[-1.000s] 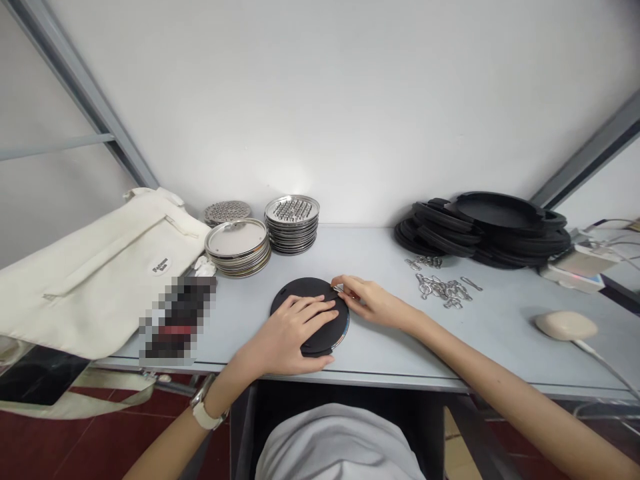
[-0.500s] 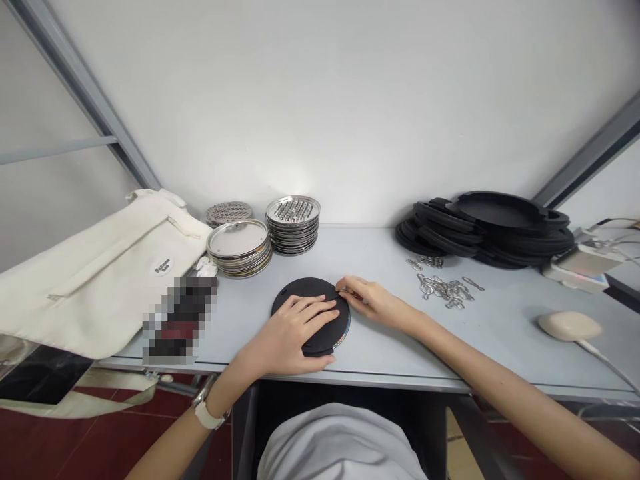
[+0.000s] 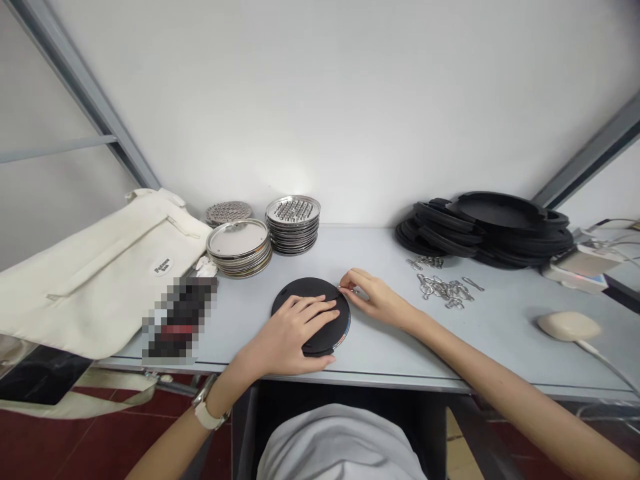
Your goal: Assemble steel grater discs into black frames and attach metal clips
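Your round black disc [image 3: 303, 288] lies flat near your edge of the bench [image 3: 390, 353], a shiny strip along its lower-right rim; your small metal clip [image 3: 341, 287] is at its upper-right edge.

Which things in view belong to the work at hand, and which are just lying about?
Likely part of the work:
black disc under the left hand
small metal piece at the right hand
loose metal clips
stacked black trays
stacked metal discs

Probably just lying about:
cream bag
pale rounded device with cable
white box with wires
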Demonstrator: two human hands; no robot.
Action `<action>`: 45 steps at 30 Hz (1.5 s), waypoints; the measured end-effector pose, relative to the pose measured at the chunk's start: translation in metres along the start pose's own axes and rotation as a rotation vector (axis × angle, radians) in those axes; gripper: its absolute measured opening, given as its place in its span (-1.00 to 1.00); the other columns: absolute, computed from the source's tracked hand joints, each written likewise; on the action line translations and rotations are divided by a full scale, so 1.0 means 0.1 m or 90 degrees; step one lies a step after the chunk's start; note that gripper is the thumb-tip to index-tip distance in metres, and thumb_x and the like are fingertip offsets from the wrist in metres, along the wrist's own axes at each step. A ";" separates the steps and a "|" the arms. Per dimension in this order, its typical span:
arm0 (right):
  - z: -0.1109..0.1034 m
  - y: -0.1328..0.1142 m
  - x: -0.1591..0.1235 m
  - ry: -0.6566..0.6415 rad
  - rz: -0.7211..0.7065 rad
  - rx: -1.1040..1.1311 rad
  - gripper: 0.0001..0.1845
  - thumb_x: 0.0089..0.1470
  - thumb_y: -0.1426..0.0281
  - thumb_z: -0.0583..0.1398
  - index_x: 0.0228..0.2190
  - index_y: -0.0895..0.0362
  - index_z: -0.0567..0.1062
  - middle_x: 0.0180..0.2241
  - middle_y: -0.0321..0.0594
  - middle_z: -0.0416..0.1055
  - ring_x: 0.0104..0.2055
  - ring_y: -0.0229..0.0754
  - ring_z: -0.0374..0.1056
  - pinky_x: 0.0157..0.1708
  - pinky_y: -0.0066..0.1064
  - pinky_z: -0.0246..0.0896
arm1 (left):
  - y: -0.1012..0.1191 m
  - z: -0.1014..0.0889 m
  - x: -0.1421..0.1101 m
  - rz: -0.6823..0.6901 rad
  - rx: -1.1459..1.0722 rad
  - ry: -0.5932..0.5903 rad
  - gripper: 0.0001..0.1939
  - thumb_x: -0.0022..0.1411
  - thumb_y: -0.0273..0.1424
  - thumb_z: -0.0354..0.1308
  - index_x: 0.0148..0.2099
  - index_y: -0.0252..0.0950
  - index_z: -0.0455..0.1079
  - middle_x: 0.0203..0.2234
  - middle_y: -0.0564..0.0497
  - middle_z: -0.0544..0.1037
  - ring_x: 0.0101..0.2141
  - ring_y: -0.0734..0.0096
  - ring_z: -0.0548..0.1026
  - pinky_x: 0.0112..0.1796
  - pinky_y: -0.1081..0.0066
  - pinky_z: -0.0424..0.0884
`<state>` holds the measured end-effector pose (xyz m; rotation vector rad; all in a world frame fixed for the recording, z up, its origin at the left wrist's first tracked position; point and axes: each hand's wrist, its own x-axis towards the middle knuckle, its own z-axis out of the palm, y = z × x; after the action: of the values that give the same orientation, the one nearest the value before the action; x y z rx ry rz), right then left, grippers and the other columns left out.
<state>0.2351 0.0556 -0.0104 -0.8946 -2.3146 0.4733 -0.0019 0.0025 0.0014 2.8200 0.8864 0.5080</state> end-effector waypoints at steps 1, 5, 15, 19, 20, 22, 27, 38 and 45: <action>0.00 0.00 0.00 0.005 -0.005 -0.002 -0.86 0.26 0.35 0.00 -0.30 0.10 0.32 -0.32 -0.17 0.33 -0.26 -0.18 0.27 -0.20 -0.32 0.24 | 0.00 0.00 0.00 0.001 0.000 0.000 -0.35 0.13 -0.15 0.18 0.23 -0.17 0.13 0.17 -0.06 0.29 0.19 0.12 0.17 0.13 0.14 0.09; -0.02 -0.01 0.00 0.022 0.000 -0.023 -0.86 0.25 0.35 0.00 -0.30 0.10 0.32 -0.32 -0.16 0.34 -0.25 -0.17 0.27 -0.21 -0.30 0.23 | 0.00 0.00 0.00 -0.001 -0.005 -0.003 -0.35 0.12 -0.15 0.18 0.22 -0.17 0.14 0.17 -0.08 0.28 0.19 0.10 0.17 0.12 0.13 0.10; 0.01 -0.01 0.01 0.001 0.028 -0.058 -0.83 0.28 0.36 -0.06 -0.29 0.09 0.29 -0.37 -0.20 0.38 -0.33 -0.18 0.26 -0.21 -0.29 0.18 | 0.00 0.01 0.00 0.000 -0.007 -0.002 -0.35 0.13 -0.16 0.17 0.23 -0.18 0.14 0.18 -0.08 0.27 0.19 0.10 0.16 0.13 0.12 0.08; 0.02 -0.01 0.01 -0.006 0.062 -0.046 -0.82 0.27 0.32 -0.03 -0.31 0.10 0.31 -0.43 -0.23 0.36 -0.38 -0.21 0.26 -0.30 -0.35 0.19 | 0.00 0.00 0.00 -0.001 -0.008 -0.004 -0.35 0.13 -0.15 0.17 0.23 -0.17 0.13 0.18 -0.06 0.27 0.20 0.12 0.16 0.13 0.13 0.08; 0.02 -0.01 0.01 -0.006 0.077 -0.036 -0.81 0.27 0.31 -0.03 -0.31 0.10 0.32 -0.45 -0.25 0.35 -0.41 -0.22 0.25 -0.33 -0.37 0.18 | 0.00 0.00 0.00 -0.001 -0.008 -0.005 -0.35 0.13 -0.15 0.17 0.23 -0.17 0.13 0.18 -0.05 0.27 0.20 0.12 0.16 0.13 0.13 0.09; 0.02 -0.01 0.02 -0.006 0.105 -0.011 -0.79 0.27 0.30 -0.02 -0.30 0.11 0.34 -0.47 -0.28 0.34 -0.45 -0.26 0.24 -0.40 -0.42 0.17 | 0.00 0.00 0.00 -0.001 -0.006 -0.006 -0.35 0.13 -0.15 0.17 0.23 -0.17 0.13 0.18 -0.05 0.27 0.20 0.13 0.16 0.13 0.14 0.09; 0.05 0.00 0.01 0.002 0.132 0.040 -0.78 0.25 0.27 0.01 -0.33 0.12 0.34 -0.49 -0.32 0.33 -0.48 -0.30 0.23 -0.44 -0.48 0.13 | 0.00 0.00 0.00 0.000 -0.003 -0.001 -0.35 0.12 -0.16 0.18 0.22 -0.18 0.14 0.17 -0.05 0.28 0.19 0.13 0.16 0.12 0.14 0.10; 0.07 -0.02 0.01 0.012 0.112 0.077 -0.82 0.24 0.31 0.04 -0.20 0.12 0.37 -0.41 -0.28 0.39 -0.37 -0.27 0.31 -0.30 -0.45 0.20 | -0.01 0.00 0.00 -0.001 -0.003 -0.004 -0.34 0.12 -0.15 0.18 0.23 -0.17 0.13 0.18 -0.03 0.27 0.19 0.15 0.16 0.13 0.15 0.09; 0.05 -0.04 0.00 -0.023 0.094 0.056 -0.75 0.26 0.30 -0.02 -0.14 0.12 0.37 -0.43 -0.28 0.37 -0.41 -0.27 0.28 -0.33 -0.45 0.19 | -0.01 0.01 0.00 0.001 -0.008 -0.007 -0.34 0.13 -0.15 0.17 0.24 -0.18 0.12 0.18 -0.06 0.27 0.20 0.12 0.15 0.13 0.13 0.08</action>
<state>0.2296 0.0519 -0.0123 -1.0263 -2.2500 0.6543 -0.0021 0.0035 0.0002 2.8102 0.8760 0.4966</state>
